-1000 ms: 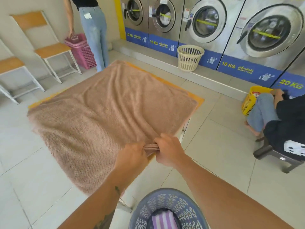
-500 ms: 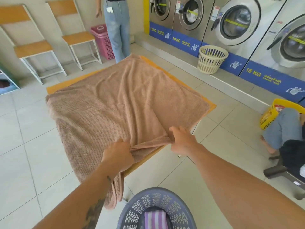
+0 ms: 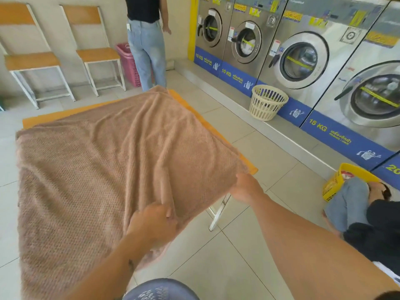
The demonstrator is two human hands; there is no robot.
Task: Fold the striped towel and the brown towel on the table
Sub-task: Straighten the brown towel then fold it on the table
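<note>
Spreading apart since half a second ago, the hands now sit wider along the near edge of the brown towel [image 3: 104, 169]; a second ago they were pressed together on one bunched corner. Left hand [image 3: 152, 224] is closed, pinching a fold of the hem; right hand [image 3: 245, 188] grips the towel's corner out to the right, fingers hidden under the cloth. Fabric is thick, nubbly waffle terry on the left part, smoother with long soft creases fanning away from the hands. It drapes over the orange table [image 3: 252, 168], covering nearly all of it, its left side hanging past the edge below the left wrist. White table leg [image 3: 218, 210] shows between the forearms. Blue perforated basket [image 3: 160, 291] sits beneath the left forearm; the striped towel seen in it earlier is out of view.
</note>
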